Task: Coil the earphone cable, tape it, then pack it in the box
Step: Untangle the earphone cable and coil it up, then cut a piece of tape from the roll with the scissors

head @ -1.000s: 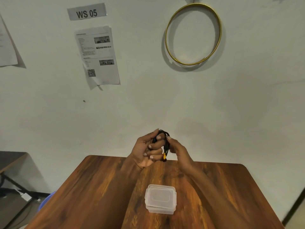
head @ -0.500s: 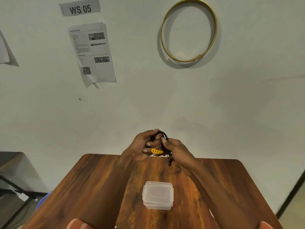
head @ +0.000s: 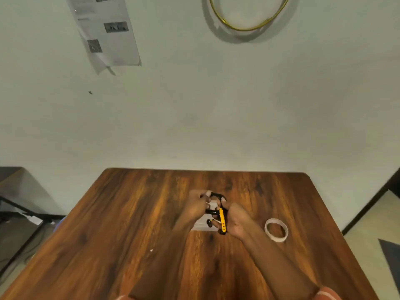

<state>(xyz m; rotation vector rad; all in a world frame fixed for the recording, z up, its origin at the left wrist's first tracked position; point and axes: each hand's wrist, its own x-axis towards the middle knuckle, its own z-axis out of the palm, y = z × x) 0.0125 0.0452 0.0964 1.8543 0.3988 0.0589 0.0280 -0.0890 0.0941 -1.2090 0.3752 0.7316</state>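
Both hands (head: 216, 211) lower now, over box (head: 202, 226); yellow remote (head: 222, 220) near-upright.

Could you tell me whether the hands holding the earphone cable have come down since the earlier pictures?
Yes. The left hand and right hand have dropped from in front of the wall to just above the box.

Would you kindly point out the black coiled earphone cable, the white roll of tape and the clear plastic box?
black coiled earphone cable (head: 217, 197): head view, top loop between the hands.
white roll of tape (head: 276, 237): head view, near rim of the ring.
clear plastic box (head: 202, 226): head view, front-left corner under the hands.
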